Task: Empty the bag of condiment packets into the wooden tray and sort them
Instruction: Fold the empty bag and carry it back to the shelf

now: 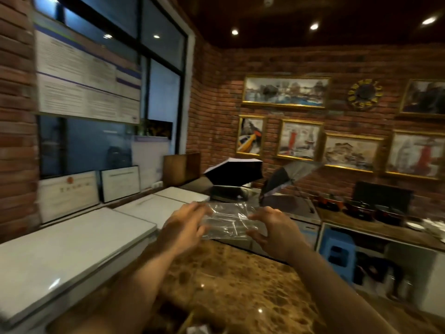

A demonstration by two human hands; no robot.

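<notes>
Both forearms reach forward and slightly inward above the brown mottled stone countertop (236, 285), wrists level. Between them a crumpled clear plastic bag (228, 220) is held in the air over the counter's far edge. The left hand (183, 227) grips the bag's left side, fingers curled around the film. The right hand (272, 231) meets the right side with fingers spread and bent, thumb below; motion blur hides whether it pinches firmly. The bag looks flat, its contents unclear. White chest lids (72, 256) lie left of the counter.
</notes>
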